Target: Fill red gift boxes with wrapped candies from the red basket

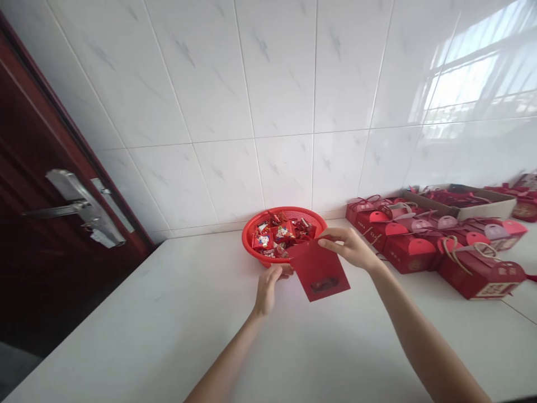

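Note:
A flat red paper packet (319, 270) with a dark oval patch near its lower edge is tilted above the white table. My right hand (350, 246) pinches its upper right corner. My left hand (272, 284) is at the packet's left side, thumb and fingers close together near its edge; whether they grip it I cannot make out. Just behind both hands stands a round red plastic basket (248, 246), holding red wrapped sweets (283, 232). The packet overlaps the basket's front right part in view.
Several red gift boxes (409, 253) with cord handles stand on the right of the white table (168, 319). An open cardboard box (489, 209) holds more red items behind them. A tiled wall (210, 101) runs along the back; a dark red door (37, 224) is at left.

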`<state>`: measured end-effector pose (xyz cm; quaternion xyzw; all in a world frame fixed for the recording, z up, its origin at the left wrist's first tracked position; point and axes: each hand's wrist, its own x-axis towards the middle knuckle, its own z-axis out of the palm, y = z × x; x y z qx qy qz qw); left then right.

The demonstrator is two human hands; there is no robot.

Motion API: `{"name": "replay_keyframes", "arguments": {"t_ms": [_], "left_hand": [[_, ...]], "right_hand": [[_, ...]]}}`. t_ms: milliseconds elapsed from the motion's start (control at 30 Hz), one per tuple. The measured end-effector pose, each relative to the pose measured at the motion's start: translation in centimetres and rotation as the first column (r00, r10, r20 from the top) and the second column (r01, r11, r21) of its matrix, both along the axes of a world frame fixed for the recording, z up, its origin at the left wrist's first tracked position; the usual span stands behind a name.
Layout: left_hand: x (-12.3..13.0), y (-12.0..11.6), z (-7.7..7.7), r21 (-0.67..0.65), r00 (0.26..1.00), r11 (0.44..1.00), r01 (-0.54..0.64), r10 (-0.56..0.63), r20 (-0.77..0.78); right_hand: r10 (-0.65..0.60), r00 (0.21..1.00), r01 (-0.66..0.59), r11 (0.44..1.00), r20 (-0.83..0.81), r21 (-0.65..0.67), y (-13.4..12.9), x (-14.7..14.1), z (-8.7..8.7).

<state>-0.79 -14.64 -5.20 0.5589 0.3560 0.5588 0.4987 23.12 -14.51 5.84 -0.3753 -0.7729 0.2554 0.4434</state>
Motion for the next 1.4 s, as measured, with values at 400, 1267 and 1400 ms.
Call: {"name": "replay_keyframes", "arguments": {"t_ms": [400,1267,1400], "left_hand": [[1.8,-0.5,-4.2,-0.028,0.894,0.976,0.216,-0.209,-0.397],[2.1,-1.5,-3.2,0.003,0.850,0.980,0.200,-0.173,-0.498],[2.0,-1.4,-3.4,-0.003,0.838,0.981,0.196,-0.169,-0.519]], "right_hand": [[-0.850,0.100,0.975,0.186,-0.518,-0.117,-8.5,17.5,-7.6],[-0.832,-0.017,0.890,-0.266,-0.555,0.370,-5.3,20.1,-10.6],[-0.801,0.371,0.804,0.024,-0.469,0.594,-4.8,12.7,-8.4]]}}
